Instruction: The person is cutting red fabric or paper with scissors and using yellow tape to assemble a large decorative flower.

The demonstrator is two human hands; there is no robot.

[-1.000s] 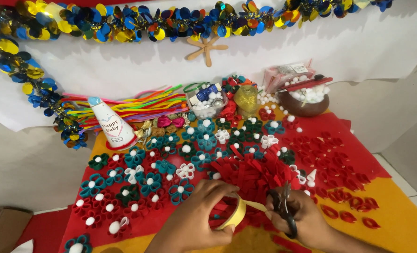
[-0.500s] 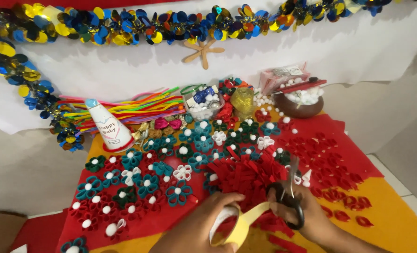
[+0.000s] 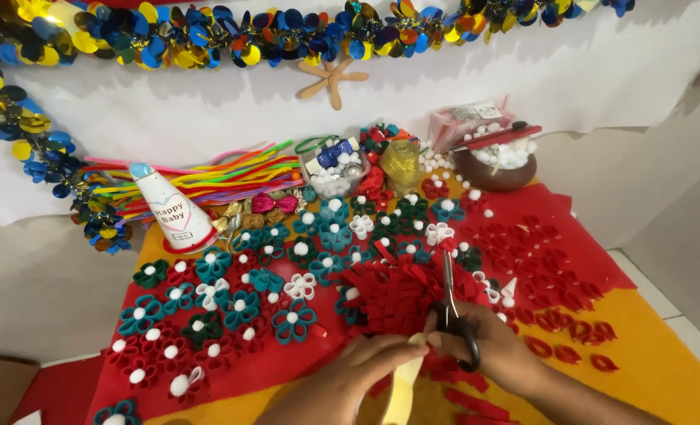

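Red & yellow felt mat (image 3: 649, 346) covers the floor, w/ rows of teal, green, red & white felt flowers (image 3: 240, 303) spread across it. Pile of red felt strips (image 3: 401, 295) sits centre, just above both hands. Right hand (image 3: 488, 346) grips black-handled scissors (image 3: 451, 315), blades pointing up. Left hand (image 3: 366, 374) pinches yellow tape roll (image 3: 397, 393) low centre, fingertips touching right hand's.

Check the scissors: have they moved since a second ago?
Yes. The scissors have swung from lying low with blades tucked by the right hand to blades pointing up over the pile of red strips, nearer the flowers.
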